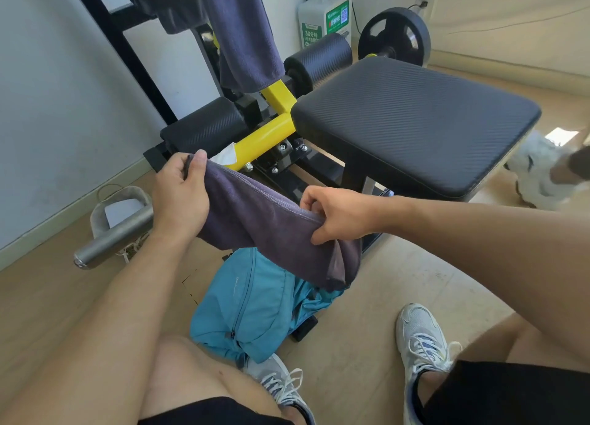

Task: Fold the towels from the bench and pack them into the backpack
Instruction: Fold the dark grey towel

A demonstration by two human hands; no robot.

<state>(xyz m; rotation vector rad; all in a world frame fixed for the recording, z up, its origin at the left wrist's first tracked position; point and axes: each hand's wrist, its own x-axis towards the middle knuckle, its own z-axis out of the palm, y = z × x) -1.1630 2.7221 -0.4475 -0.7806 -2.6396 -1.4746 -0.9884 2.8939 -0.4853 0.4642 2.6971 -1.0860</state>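
A dark purple-grey towel [255, 220] hangs stretched between my two hands above the floor. My left hand [180, 191] pinches its left corner between thumb and fingers. My right hand [335, 215] grips the right end, whose loose tail droops down. Below the towel lies a blue backpack [252, 306] on the floor between my feet, its top toward the bench. More dark towels [242, 41] hang from the frame behind the black padded bench seat [415, 118].
The bench has a yellow frame [268, 134], black foam rollers [319, 60] and a weight plate [394, 36] behind. A metal bar end [111, 239] sticks out at left over a shoe. A white object [539, 172] sits at the far right. My sneakers [421, 341] stand on the wooden floor.
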